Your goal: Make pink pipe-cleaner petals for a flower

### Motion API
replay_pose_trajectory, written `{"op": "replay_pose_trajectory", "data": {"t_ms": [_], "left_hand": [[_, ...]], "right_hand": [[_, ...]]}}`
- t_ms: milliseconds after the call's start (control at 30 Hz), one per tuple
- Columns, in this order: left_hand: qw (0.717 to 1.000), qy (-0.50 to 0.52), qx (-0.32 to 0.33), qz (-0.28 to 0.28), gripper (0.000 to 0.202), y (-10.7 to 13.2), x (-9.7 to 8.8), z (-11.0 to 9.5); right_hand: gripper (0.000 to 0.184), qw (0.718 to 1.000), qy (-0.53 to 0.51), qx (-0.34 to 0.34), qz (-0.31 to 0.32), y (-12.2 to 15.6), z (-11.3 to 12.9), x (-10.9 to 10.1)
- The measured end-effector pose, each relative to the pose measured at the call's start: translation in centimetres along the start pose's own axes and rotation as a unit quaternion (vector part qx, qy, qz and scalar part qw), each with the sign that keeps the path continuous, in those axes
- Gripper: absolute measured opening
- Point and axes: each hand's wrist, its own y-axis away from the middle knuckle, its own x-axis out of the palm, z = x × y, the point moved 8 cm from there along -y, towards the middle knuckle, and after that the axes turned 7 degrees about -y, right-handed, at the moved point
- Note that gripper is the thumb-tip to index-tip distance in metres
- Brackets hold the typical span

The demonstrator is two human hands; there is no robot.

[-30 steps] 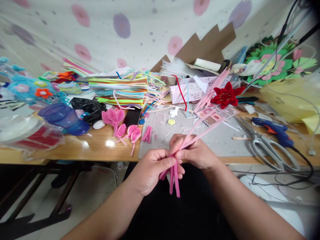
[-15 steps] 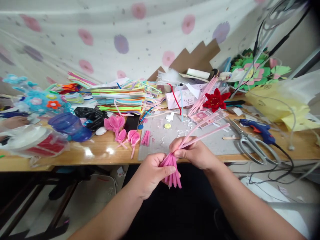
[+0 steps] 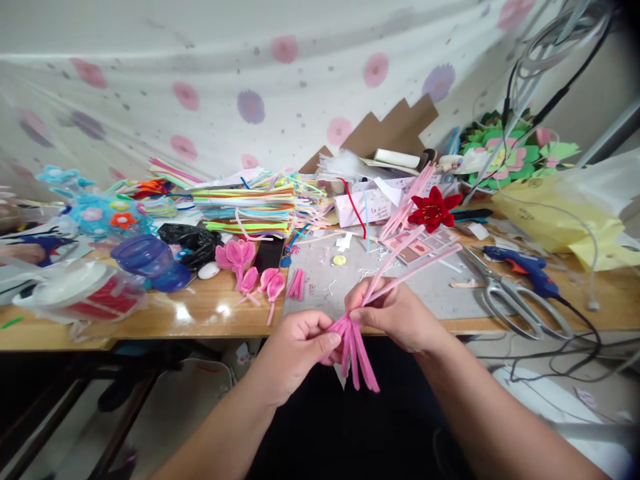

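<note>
Just in front of the table edge, both hands hold a bundle of pink pipe cleaners (image 3: 361,363). My right hand (image 3: 395,313) pinches it where the strands gather, and two longer pale pink stems (image 3: 420,267) stick out above toward the upper right. My left hand (image 3: 305,347) is closed with thumb and fingers on the strands at the bundle's left side. The other strands fan downward with their ends loose. Finished-looking pink fuzzy petals (image 3: 273,283) and a small pink bundle (image 3: 297,285) lie on the table beyond my left hand.
A grey mat (image 3: 325,303) carries small white bits. Scissors (image 3: 515,300) and a blue glue gun (image 3: 525,263) lie to the right, near a red flower (image 3: 435,209). Stacked colourful pipe cleaners (image 3: 245,203) stand at the back. Another person's hand (image 3: 23,253) shows at far left.
My left hand has shifted slightly left, to the bundle's side. The lower strands now hang more spread out and farther to the right. The view has moved slightly.
</note>
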Motion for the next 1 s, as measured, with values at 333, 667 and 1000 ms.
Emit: {"op": "replay_pose_trajectory", "data": {"t_ms": [333, 667, 1000], "left_hand": [[0.984, -0.171, 0.010, -0.039, 0.015, -0.9, -0.5, 0.4], [0.997, -0.063, -0.009, 0.033, 0.013, -1.6, 0.3, 1.2], [0.997, -0.063, -0.024, 0.033, 0.004, -0.4, 0.1, 1.1]], "right_hand": [[0.023, 0.998, -0.024, 0.044, -0.022, -0.4, -1.7, -0.4], [0.015, 0.999, -0.023, 0.035, -0.013, -0.5, -1.6, -1.1], [0.012, 0.999, -0.032, 0.020, -0.015, -0.3, -1.3, -0.5]]}}
